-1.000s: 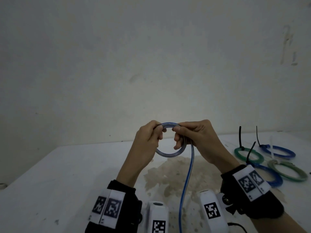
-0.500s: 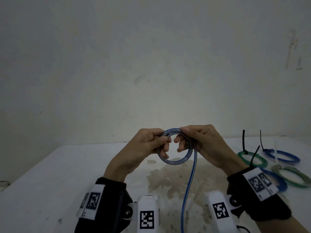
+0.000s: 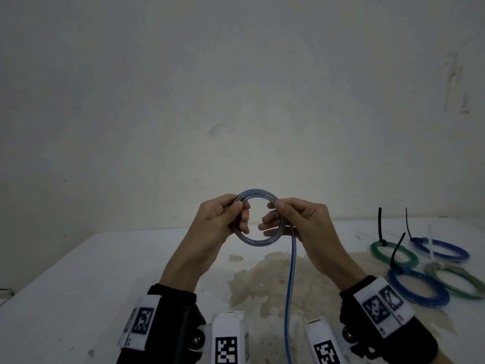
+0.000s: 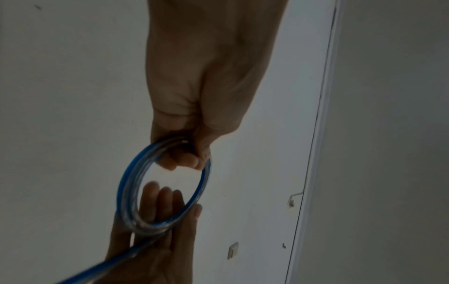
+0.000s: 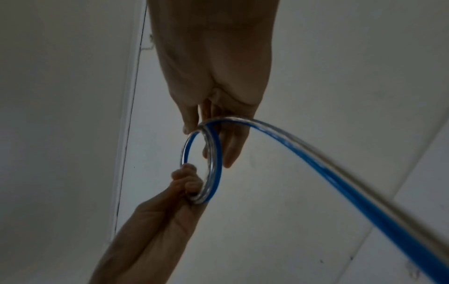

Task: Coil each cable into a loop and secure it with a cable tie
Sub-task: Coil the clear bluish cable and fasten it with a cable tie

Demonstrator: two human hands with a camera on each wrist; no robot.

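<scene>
A clear-and-blue cable (image 3: 256, 241) is wound into a small round coil held up above the white table (image 3: 78, 285). My left hand (image 3: 231, 219) grips the coil's left side (image 4: 126, 184) with curled fingers. My right hand (image 3: 286, 219) pinches the coil's right side (image 5: 213, 153) between thumb and fingers, which reach through the ring. The loose tail (image 3: 290, 292) hangs from the right hand straight down toward me; it crosses the right wrist view (image 5: 328, 173) as a long blue strand.
Several finished coils lie at the table's right: a green one (image 3: 393, 254), two blue ones (image 3: 443, 249) (image 3: 417, 288) and a pale green one (image 3: 456, 281), each with a tie sticking up. A brown stain (image 3: 275, 282) marks the table under my hands. A bare wall stands behind.
Both hands have turned the coil so it faces me as a fuller ring. My hands have spread slightly apart along it, the left now on the left side, the right on the right.
</scene>
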